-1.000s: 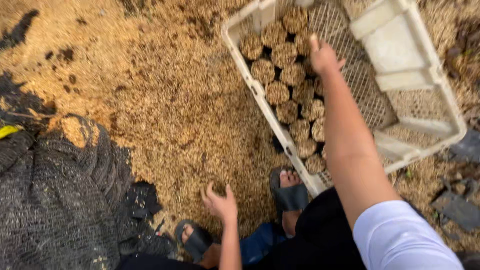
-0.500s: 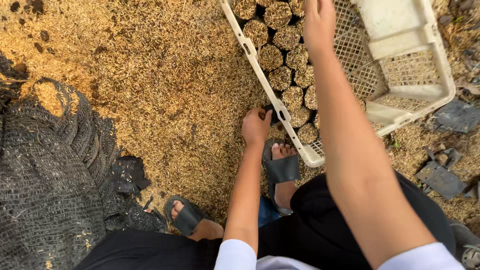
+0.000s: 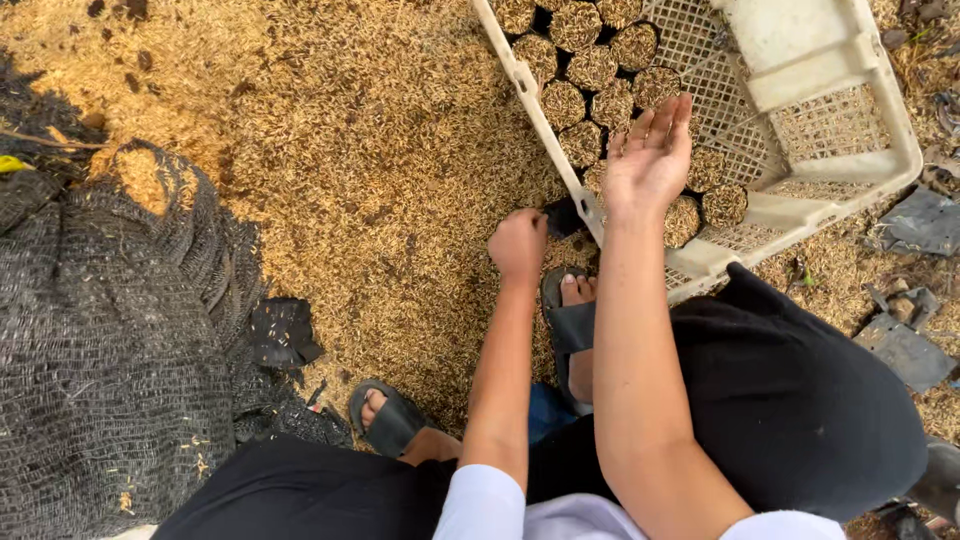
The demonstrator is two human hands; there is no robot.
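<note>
A white plastic crate [image 3: 858,172] lies tilted on the ground, with several small black bags filled with rice husk [image 3: 590,68] packed in rows inside it. My right hand [image 3: 652,155] hovers open over the crate's near rows, fingers spread and pointing away. My left hand [image 3: 518,243] is closed around a small black bag [image 3: 562,215] beside the crate's near rim, right above my sandalled foot [image 3: 570,312]. What the bag contains is hidden by my fingers.
A wide layer of loose rice husk [image 3: 350,150] covers the ground. Black shade netting [image 3: 110,350] lies heaped at the left, with a dark scrap [image 3: 283,332] on its edge. Flat dark fragments [image 3: 915,300] lie at the right. My other sandal [image 3: 390,418] sits near the netting.
My right hand has pulled back from the far rows toward the near edge of the crate. My left hand has come forward from the husk to the crate's rim and closed on a bag.
</note>
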